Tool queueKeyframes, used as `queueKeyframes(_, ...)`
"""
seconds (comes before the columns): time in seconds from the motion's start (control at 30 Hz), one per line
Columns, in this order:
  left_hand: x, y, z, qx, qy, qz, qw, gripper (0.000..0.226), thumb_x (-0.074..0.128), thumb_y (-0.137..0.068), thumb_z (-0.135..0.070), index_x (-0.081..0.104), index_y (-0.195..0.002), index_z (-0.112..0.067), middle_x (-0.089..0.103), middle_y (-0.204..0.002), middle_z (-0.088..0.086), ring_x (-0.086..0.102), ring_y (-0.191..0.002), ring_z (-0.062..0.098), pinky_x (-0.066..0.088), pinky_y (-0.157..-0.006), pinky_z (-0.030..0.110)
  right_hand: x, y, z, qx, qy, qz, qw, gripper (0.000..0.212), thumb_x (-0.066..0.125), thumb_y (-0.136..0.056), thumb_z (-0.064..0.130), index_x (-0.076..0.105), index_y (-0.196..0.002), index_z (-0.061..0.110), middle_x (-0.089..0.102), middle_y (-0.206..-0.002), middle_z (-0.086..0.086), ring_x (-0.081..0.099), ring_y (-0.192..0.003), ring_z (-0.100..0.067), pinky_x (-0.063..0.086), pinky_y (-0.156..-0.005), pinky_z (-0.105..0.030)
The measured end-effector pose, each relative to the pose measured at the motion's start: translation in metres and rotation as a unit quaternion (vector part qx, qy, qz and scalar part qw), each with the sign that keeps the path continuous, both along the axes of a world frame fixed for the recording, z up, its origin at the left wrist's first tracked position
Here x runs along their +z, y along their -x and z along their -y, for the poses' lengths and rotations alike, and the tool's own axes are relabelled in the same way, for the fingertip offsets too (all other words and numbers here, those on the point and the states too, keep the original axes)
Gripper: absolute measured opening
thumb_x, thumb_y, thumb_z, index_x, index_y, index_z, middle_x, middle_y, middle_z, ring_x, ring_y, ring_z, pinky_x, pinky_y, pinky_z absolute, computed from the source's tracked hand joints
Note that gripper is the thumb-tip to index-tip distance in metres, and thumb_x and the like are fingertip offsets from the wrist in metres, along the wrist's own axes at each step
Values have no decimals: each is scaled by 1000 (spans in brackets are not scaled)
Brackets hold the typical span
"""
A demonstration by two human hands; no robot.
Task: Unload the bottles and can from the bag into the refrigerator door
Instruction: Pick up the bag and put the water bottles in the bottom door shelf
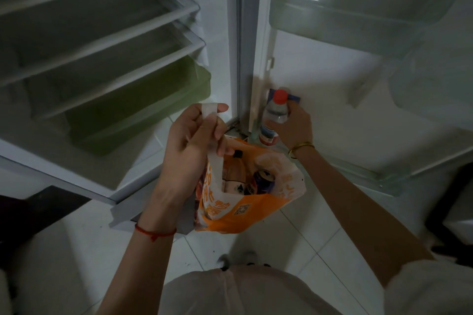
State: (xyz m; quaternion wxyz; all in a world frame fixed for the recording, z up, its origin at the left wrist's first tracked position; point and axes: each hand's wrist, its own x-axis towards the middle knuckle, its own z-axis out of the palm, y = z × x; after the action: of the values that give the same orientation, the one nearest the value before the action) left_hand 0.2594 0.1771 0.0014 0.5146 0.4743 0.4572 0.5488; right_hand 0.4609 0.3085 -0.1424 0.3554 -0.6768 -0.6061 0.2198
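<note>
My left hand [194, 140] grips the white handles of an orange plastic bag [245, 215] and holds it up in front of the open refrigerator. Inside the bag I see a purple can [262, 181] and a bottle with a black cap [236, 155] over orange liquid. My right hand [294, 126] is closed around a clear water bottle with a red cap [275, 112], held upright just above the bag, close to the inner face of the refrigerator door [358, 100]. A blue item shows behind the bottle's cap.
Clear door shelves hang at the upper right [345, 15], and a lower door rail runs at the right [384, 176]. The fridge body at the left has glass shelves [107, 41] and a green drawer [143, 102]. White floor tiles lie below.
</note>
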Motion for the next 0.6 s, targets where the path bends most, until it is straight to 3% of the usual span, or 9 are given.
queueKeyframes(0.1, -1, 2, -1, 2, 3, 0, 1000, 25, 32, -104, -1, 56, -111, 1, 47, -60, -8, 45, -49, 9, 52, -57, 23, 2, 5, -2, -4, 7, 19, 1000, 39, 72, -79, 42, 60, -99, 10, 68, -93, -9, 65, -83, -28, 56, -74, -41)
queueKeyframes(0.23, -1, 3, -1, 2, 1, -7, 1000, 25, 33, -104, -1, 56, -112, 1, 47, -59, -9, 44, -49, 9, 52, -57, 24, 1, 4, -3, 4, 43, 33, 999, 49, 73, -78, 40, 53, -110, 10, 63, -108, -11, 64, -93, -31, 55, -79, -42)
queueKeyframes(0.37, 0, 5, 1, 0, -6, -13, 1000, 25, 32, -104, -1, 56, -112, 1, 47, -59, -10, 44, -49, 7, 52, -57, 23, 9, 1, 12, 14, 42, -65, 997, 58, 76, -78, 36, 43, -120, 13, 59, -112, -1, 59, -96, -19, 49, -83, -33)
queueKeyframes(0.43, 1, 7, 2, -4, -9, -13, 1000, 25, 32, -104, -1, 55, -113, 2, 47, -59, -10, 44, -49, 7, 52, -57, 23, 20, -1, 29, -8, -35, -58, 998, 41, 73, -83, 31, 42, -106, 16, 53, -99, 3, 52, -83, -13, 45, -73, -27)
queueKeyframes(0.5, 2, 7, 4, -7, -14, -8, 1000, 25, 32, -104, 0, 55, -113, 2, 47, -59, -11, 44, -48, 7, 52, -57, 23, 29, 2, 50, -30, -108, -26, 993, 27, 65, -89, 28, 43, -89, 12, 52, -79, -4, 48, -66, -16, 44, -60, -30)
queueKeyframes(0.6, 3, 6, 7, -14, -21, -6, 1000, 25, 32, -103, 1, 54, -114, 3, 47, -59, -10, 43, -48, 8, 51, -56, 23, 19, 14, 80, 84, -73, 35, 993, 22, 55, -95, 26, 52, -80, 11, 57, -65, -9, 54, -56, -23, 50, -55, -37)
